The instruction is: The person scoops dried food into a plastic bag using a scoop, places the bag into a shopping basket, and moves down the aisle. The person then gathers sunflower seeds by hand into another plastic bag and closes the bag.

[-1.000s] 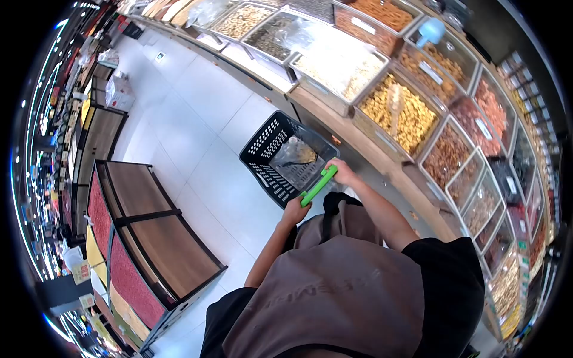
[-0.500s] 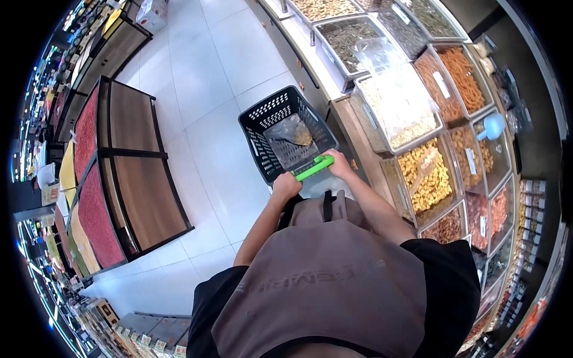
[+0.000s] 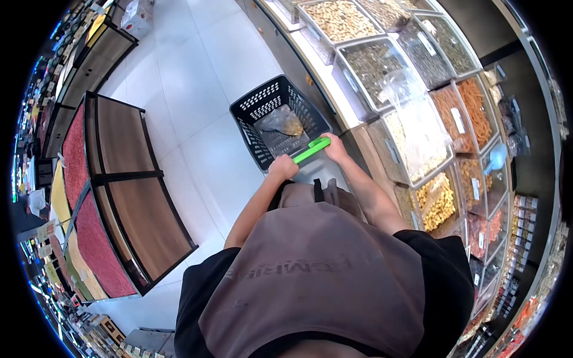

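Note:
My left hand [image 3: 284, 167] is wrapped round the left end of a green handle [image 3: 309, 152]. At the handle's right end, the fingers of my right hand [image 3: 335, 147] are closed on it too. Just beyond the handle is a black shopping basket [image 3: 243, 132] with slotted walls, apparently part of the same cart. Inside it lies a clear plastic bag [image 3: 285, 121] with some yellowish-brown contents. Below my hands, my grey-brown apron hides the lower part of the cart.
On the right run clear bins of dry goods, including peanuts [image 3: 340, 21] and yellow pieces [image 3: 437, 203]. Plastic bags [image 3: 412, 119] lie over one bin; a blue scoop [image 3: 496, 156] is nearby. A wooden display stand [image 3: 140, 212] borders the tiled aisle [image 3: 197, 137] on the left.
The bins on the right and the stand on the left have slid down in view as I move forward along the aisle. Both hands keep their hold on the handle.

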`<state>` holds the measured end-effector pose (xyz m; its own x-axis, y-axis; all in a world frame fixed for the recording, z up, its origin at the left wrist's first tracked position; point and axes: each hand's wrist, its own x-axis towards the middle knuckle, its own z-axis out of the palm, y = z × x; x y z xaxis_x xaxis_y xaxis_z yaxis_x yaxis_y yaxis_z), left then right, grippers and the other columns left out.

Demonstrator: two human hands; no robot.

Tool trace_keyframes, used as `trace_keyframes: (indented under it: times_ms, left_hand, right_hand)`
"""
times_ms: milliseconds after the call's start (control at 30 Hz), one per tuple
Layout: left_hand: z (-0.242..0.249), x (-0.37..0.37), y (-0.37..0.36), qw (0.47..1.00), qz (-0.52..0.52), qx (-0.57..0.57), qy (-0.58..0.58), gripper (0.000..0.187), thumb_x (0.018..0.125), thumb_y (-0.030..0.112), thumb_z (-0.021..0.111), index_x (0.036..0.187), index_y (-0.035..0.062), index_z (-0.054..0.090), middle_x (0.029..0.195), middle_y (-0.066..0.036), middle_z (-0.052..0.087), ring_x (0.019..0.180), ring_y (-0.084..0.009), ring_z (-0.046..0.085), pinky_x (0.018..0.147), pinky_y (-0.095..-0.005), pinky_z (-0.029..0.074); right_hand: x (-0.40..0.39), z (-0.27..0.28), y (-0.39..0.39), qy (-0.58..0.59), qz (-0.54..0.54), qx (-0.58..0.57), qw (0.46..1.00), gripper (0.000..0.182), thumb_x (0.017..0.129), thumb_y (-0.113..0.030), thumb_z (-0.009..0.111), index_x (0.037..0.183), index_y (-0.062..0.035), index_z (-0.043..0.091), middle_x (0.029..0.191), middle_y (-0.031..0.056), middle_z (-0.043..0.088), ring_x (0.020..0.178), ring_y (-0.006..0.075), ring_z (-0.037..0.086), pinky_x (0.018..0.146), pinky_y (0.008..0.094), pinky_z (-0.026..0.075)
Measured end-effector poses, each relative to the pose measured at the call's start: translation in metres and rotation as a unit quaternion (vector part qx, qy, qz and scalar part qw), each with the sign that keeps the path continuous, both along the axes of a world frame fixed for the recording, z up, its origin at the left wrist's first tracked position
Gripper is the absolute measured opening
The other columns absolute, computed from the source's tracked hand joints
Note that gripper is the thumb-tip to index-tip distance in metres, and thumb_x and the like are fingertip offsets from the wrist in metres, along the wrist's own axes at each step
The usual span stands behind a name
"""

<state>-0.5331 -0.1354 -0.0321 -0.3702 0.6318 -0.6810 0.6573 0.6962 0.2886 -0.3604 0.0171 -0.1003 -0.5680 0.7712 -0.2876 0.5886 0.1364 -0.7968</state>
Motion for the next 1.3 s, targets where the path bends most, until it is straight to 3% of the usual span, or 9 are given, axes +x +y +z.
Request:
trace_keyframes:
  times_ms: [167, 267, 367, 433, 500, 633, 833, 1000, 1300]
  left_hand:
    - [-0.013, -0.076, 0.006, 0.999, -0.004, 0.039, -0.005, 0.047, 0.081, 0.037, 0.065, 0.106, -0.0025, 0.071, 0.109, -0.028, 0.069, 0.106, -0.0420, 0.066, 0.095, -0.0490, 0.052]
    - [0.016, -0.091, 0.024, 0.995, -0.012, 0.093, 0.046, 0.046, 0.080, 0.034, 0.068, 0.109, -0.0008, 0.065, 0.100, -0.027, 0.070, 0.099, -0.0436, 0.067, 0.088, -0.0520, 0.053]
    - [0.018, -0.106, 0.056, 0.992, -0.025, 0.119, 0.046, 0.047, 0.079, 0.035, 0.070, 0.111, 0.0007, 0.064, 0.101, -0.027, 0.070, 0.100, -0.0422, 0.067, 0.088, -0.0514, 0.053]
    - [0.013, -0.115, 0.074, 0.989, -0.042, 0.130, 0.055, 0.044, 0.079, 0.035, 0.070, 0.108, 0.0016, 0.066, 0.098, -0.026, 0.070, 0.097, -0.0411, 0.069, 0.085, -0.0509, 0.055]
    - [0.011, -0.124, 0.092, 0.987, -0.033, 0.129, 0.095, 0.037, 0.080, 0.034, 0.071, 0.098, 0.0015, 0.067, 0.093, -0.023, 0.072, 0.092, -0.0395, 0.070, 0.083, -0.0507, 0.055]
    - [0.016, -0.153, 0.118, 0.987, -0.009, 0.079, 0.142, 0.033, 0.081, 0.035, 0.071, 0.086, 0.0025, 0.073, 0.087, -0.021, 0.073, 0.083, -0.0382, 0.072, 0.075, -0.0479, 0.058]
    - [0.003, -0.209, 0.154, 0.980, -0.047, 0.094, 0.167, 0.033, 0.084, 0.038, 0.067, 0.086, 0.0062, 0.075, 0.085, -0.022, 0.072, 0.081, -0.0395, 0.071, 0.077, -0.0485, 0.057]
    - [0.004, -0.259, 0.188, 0.987, -0.043, 0.061, 0.142, 0.033, 0.084, 0.035, 0.068, 0.097, 0.0045, 0.073, 0.091, -0.023, 0.072, 0.088, -0.0406, 0.070, 0.080, -0.0500, 0.056]
    - [0.004, -0.275, 0.265, 0.972, -0.112, 0.166, 0.126, 0.036, 0.084, 0.032, 0.068, 0.102, 0.0008, 0.062, 0.092, -0.024, 0.070, 0.087, -0.0431, 0.068, 0.078, -0.0528, 0.055]
  right_hand:
    - [-0.057, 0.009, -0.022, -0.067, -0.111, 0.021, 0.991, 0.068, 0.085, -0.013, 0.066, 0.145, 0.0035, 0.037, 0.143, 0.0281, 0.046, 0.130, 0.0421, 0.049, 0.108, 0.0443, 0.042]
    - [-0.069, -0.046, -0.044, -0.118, -0.048, 0.021, 0.992, 0.093, 0.085, -0.016, 0.069, 0.154, -0.0029, 0.008, 0.148, 0.0250, 0.033, 0.124, 0.0484, 0.049, 0.104, 0.0506, 0.045]
    - [-0.101, 0.046, -0.001, -0.065, -0.093, 0.013, 0.993, 0.092, 0.086, -0.015, 0.068, 0.155, -0.0059, 0.008, 0.151, 0.0243, 0.029, 0.120, 0.0480, 0.052, 0.102, 0.0513, 0.046]
    - [-0.121, 0.049, 0.016, -0.020, -0.116, 0.094, 0.989, 0.088, 0.083, -0.014, 0.068, 0.155, -0.0076, 0.017, 0.151, 0.0226, 0.032, 0.118, 0.0466, 0.055, 0.100, 0.0507, 0.048]
    - [-0.144, 0.054, 0.033, 0.048, 0.009, 0.281, 0.958, 0.081, 0.080, -0.015, 0.069, 0.151, -0.0068, 0.030, 0.150, 0.0205, 0.035, 0.115, 0.0434, 0.057, 0.097, 0.0489, 0.049]
    - [-0.172, 0.053, 0.071, -0.038, 0.139, 0.230, 0.963, 0.051, 0.081, -0.014, 0.065, 0.128, -0.0034, 0.048, 0.120, 0.0205, 0.053, 0.102, 0.0409, 0.062, 0.085, 0.0493, 0.053]
    - [-0.217, 0.044, 0.139, -0.027, 0.247, 0.182, 0.951, 0.030, 0.084, -0.013, 0.059, 0.107, -0.0004, 0.046, 0.108, 0.0183, 0.053, 0.100, 0.0391, 0.062, 0.081, 0.0519, 0.052]
    - [-0.237, 0.069, 0.161, -0.051, 0.192, 0.082, 0.977, 0.066, 0.084, -0.010, 0.057, 0.144, 0.0003, 0.034, 0.132, 0.0260, 0.047, 0.102, 0.0467, 0.061, 0.088, 0.0512, 0.051]
    - [-0.198, 0.020, 0.194, -0.085, 0.064, 0.043, 0.993, 0.065, 0.083, -0.012, 0.060, 0.141, -0.0007, 0.035, 0.126, 0.0257, 0.049, 0.100, 0.0442, 0.064, 0.083, 0.0514, 0.053]
